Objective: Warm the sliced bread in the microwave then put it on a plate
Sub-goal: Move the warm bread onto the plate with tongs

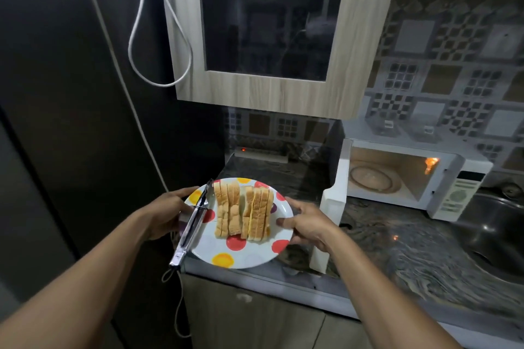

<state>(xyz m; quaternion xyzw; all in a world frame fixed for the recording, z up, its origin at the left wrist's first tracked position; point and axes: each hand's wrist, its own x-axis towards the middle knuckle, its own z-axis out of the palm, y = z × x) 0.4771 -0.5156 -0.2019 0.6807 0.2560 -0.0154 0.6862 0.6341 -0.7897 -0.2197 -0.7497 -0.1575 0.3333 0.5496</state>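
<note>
A white plate (249, 252) with red and yellow dots is held above the counter's left end. On it lie several slices of bread (243, 211) side by side and metal tongs (192, 224) along its left edge. My left hand (167, 214) grips the plate's left rim, the thumb over the tongs. My right hand (306, 225) grips the right rim with its thumb on top. The white microwave (408, 178) stands to the right with its door (331, 207) swung open toward me, light on, glass turntable bare.
A dark marbled counter (397, 249) runs right to a steel sink (499, 232). A wall cabinet (269, 31) with a dark glass pane hangs overhead. A dark fridge (71, 93) fills the left side, with a white cable (158, 37) looped beside it.
</note>
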